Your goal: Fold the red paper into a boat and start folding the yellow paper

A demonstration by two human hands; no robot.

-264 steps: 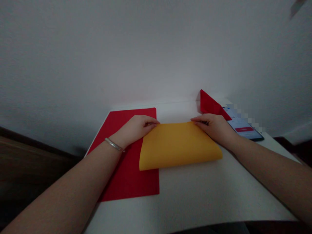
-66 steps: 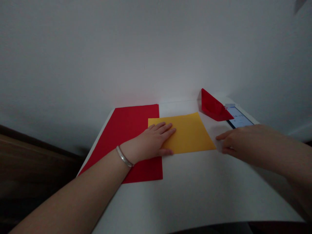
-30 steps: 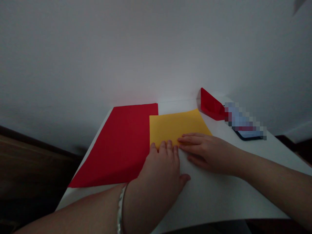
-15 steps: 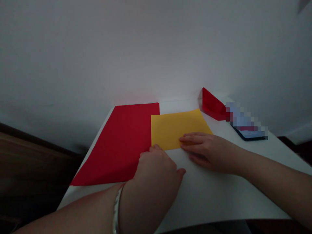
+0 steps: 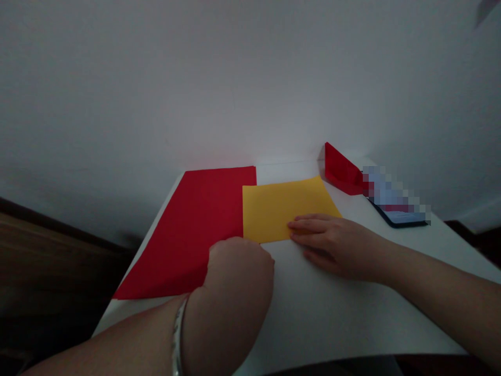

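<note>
A yellow sheet of paper (image 5: 282,206) lies on the white table, its left edge meeting a red sheet. My right hand (image 5: 332,243) rests flat over its near right part, fingers stretched out and a little apart. At the near left corner, my left hand (image 5: 238,292) is closed like a fist, knuckles by the paper's edge. Its fingertips are curled out of sight, so what they hold, if anything, is hidden. Under and beside that hand spreads the large red paper (image 5: 195,224).
A folded red paper piece (image 5: 340,169) stands propped at the back right. Beside it lies a phone or tablet (image 5: 395,209) with a blurred screen. A grey-white wall (image 5: 235,78) rises behind the white table (image 5: 332,318). Dark wooden furniture (image 5: 47,250) stands at left.
My left hand has slid slightly left and toward me, and its thumb has tucked in. The right hand and the papers stay in place.
</note>
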